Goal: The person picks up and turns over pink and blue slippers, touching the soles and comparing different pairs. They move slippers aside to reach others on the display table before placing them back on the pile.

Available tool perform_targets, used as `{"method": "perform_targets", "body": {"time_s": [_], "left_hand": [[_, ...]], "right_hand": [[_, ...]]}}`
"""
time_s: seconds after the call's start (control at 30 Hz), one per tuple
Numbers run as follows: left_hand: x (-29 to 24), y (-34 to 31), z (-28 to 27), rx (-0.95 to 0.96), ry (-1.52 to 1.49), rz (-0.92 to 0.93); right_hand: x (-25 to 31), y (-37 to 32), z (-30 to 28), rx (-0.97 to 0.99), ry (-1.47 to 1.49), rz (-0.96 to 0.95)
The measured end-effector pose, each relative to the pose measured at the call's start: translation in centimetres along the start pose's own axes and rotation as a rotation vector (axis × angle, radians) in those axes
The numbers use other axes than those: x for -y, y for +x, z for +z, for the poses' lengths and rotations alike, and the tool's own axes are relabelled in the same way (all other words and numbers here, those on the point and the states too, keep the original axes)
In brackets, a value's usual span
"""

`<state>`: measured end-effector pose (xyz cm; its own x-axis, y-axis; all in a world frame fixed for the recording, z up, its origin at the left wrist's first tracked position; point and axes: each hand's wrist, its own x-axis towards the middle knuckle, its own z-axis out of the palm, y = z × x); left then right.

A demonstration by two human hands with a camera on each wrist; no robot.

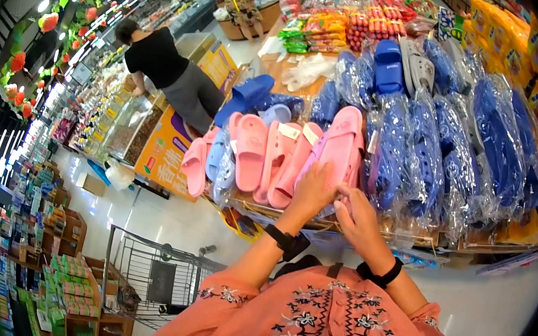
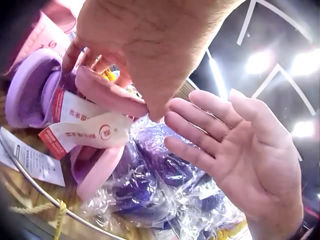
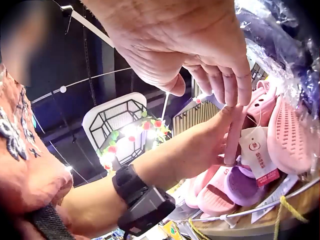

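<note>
In the head view the left hand (image 1: pixel 315 188) touches the lower part of a pink slipper (image 1: pixel 341 140), fingers reaching up over it. Beside it the right hand (image 1: pixel 357 222) is raised, holding nothing; the left wrist view shows that hand's palm (image 2: pixel 250 155) with its fingers extended. White-and-red tags (image 2: pixel 95 132) hang by the pink slipper, below the left hand (image 2: pixel 150 50), near a purple slipper (image 2: pixel 30 95). From the right wrist, the right hand (image 3: pixel 190 45) overlaps the left hand (image 3: pixel 200 145) near a tag (image 3: pixel 258 152). Left fingertips are partly hidden.
Blue slippers in clear plastic (image 1: pixel 425 153) fill the display's right side. More pink slippers (image 1: pixel 251 152) lie left. Packaged red sausages (image 1: pixel 378 20) and yellow bags (image 1: pixel 500 35) sit farther back. A wire cart (image 1: pixel 148 274) stands lower left; a person in black (image 1: pixel 158 60) stands beyond.
</note>
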<state>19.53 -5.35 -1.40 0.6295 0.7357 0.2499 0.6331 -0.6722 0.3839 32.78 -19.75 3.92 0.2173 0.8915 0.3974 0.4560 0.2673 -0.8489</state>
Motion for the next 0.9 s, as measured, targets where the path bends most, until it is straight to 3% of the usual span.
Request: {"method": "perform_targets", "body": {"time_s": [0.03,0.2,0.33,0.53,0.63,0.73,0.9], "left_hand": [[0.1,-0.2,0.0,-0.088,-0.004,0.086],[0.2,-1.6,-0.1,-0.173,-0.064,0.079],[0.7,-4.1,-2.1,-0.279,-0.162,0.134],[5.3,-6.8,-7.4,-0.381,-0.108,-0.166],[11.3,-7.1,-8.7,-0.554,-0.014,-0.231],[15.2,-6.7,-9.9,-0.567,0.106,-0.402],[19.3,-4.7,-8.5,-0.396,0.256,-0.354]], "right_hand": [[0.1,0.1,-0.1,-0.003,0.0,-0.002],[1.1,-0.3,-0.3,0.039,0.029,0.067],[1.2,-0.2,0.7,-0.001,0.017,-0.013],[0.5,0.5,2.1,0.088,0.075,0.065],[0.0,1.1,3.1,0.126,0.065,0.097],[0.2,2.0,4.0,0.174,0.052,0.131],[0.5,3.8,5.4,0.201,0.096,0.212]]}}
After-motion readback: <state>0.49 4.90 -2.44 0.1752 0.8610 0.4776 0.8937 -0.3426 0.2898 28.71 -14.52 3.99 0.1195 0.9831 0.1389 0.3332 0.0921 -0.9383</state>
